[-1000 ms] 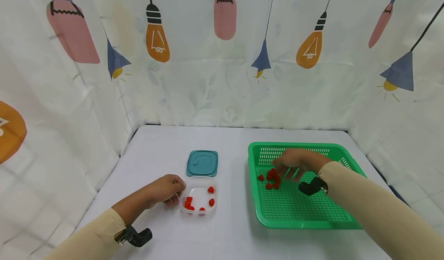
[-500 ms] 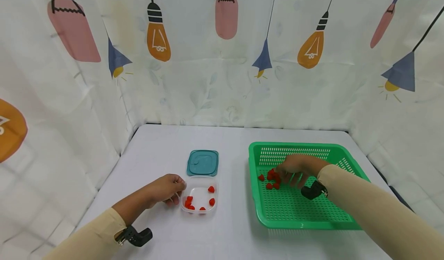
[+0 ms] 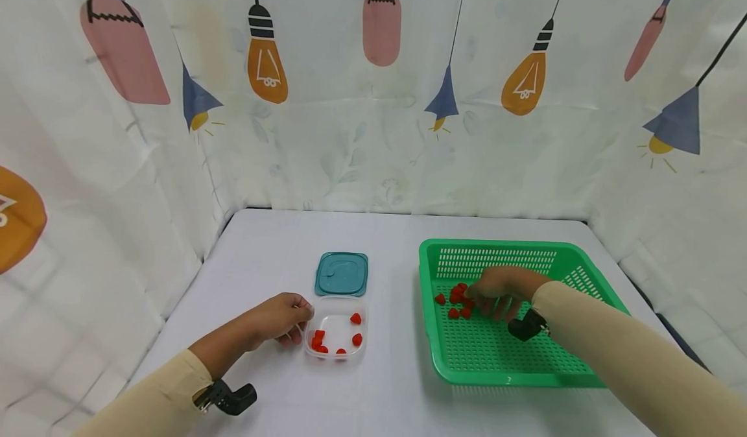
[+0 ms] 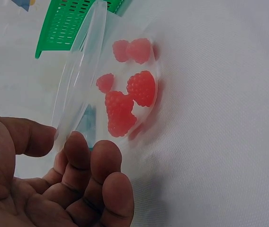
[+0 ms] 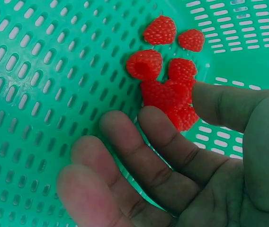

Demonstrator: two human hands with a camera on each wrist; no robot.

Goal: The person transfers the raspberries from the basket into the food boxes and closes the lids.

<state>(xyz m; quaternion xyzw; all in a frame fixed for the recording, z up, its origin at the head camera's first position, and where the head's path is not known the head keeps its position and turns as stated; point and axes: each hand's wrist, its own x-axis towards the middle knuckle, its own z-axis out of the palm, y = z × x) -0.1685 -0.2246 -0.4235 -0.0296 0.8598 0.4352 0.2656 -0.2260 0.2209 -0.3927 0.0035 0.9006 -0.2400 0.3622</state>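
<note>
My left hand (image 3: 280,319) pinches the rim of a small clear plastic container (image 3: 336,327) between thumb and forefinger. Several red raspberries (image 4: 141,89) lie inside it, seen through its wall in the left wrist view. On the right, my right hand (image 3: 497,291) reaches down into a green perforated basket (image 3: 519,353). A cluster of raspberries (image 5: 160,94) sits there near the basket's wall. In the right wrist view the thumb (image 5: 219,104) and forefinger stand apart on either side of the cluster, fingertips right at the berries, other fingers loosely bent.
Behind the container a teal square lid (image 3: 342,273) lies flat on the white table (image 3: 385,398). A patterned curtain (image 3: 350,152) encloses the back and sides. Each wrist carries a black camera mount (image 3: 230,399).
My right hand has lowered in the basket, its fingertips coming down to the raspberry cluster. The left hand and the container have stayed in place.
</note>
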